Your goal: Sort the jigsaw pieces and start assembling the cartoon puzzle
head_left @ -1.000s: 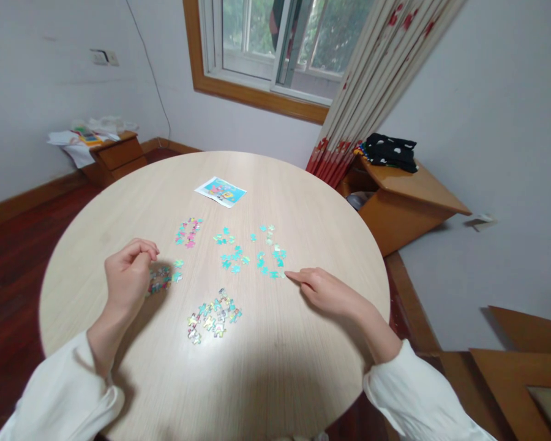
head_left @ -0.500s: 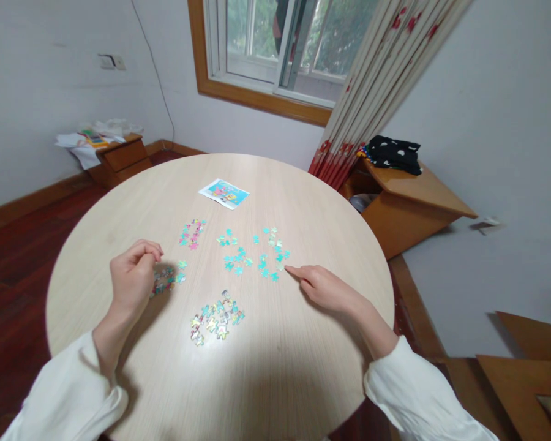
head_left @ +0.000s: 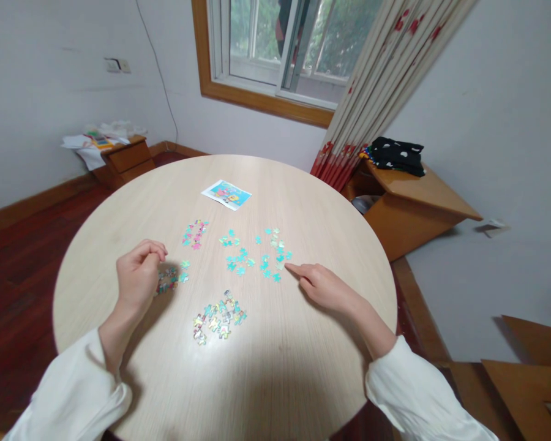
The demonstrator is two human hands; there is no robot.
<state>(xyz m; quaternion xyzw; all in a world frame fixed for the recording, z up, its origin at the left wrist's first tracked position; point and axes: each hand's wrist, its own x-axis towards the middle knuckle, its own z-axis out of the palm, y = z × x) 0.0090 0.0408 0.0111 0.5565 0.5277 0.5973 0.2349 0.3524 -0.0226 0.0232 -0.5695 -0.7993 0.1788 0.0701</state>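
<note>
My left hand (head_left: 139, 271) is curled closed above the left of the table; whether anything is in its fingers is hidden. Beneath it lies a group of multicoloured jigsaw pieces (head_left: 168, 279), partly covered by the hand. My right hand (head_left: 322, 286) points with its index finger, whose tip is at a pale green jigsaw piece (head_left: 280, 266) on the edge of the turquoise pieces (head_left: 265, 264). More turquoise pieces (head_left: 241, 260) lie left of that. Pink and turquoise pieces (head_left: 195, 234) form another group. Nearer me is a mixed heap of pieces (head_left: 220, 318).
A picture card (head_left: 227, 195) in blue, pink and yellow lies towards the far side of the round table (head_left: 275, 373). Beyond stand a wooden cabinet (head_left: 436, 193) with black cloth (head_left: 397, 156), a small cabinet (head_left: 128, 158) with papers, a curtain (head_left: 371, 79) and a window.
The whole view has shifted slightly, so everything appears a little further right. Both hands keep nearly the same pose, the right fingertip still at the pale green piece.
</note>
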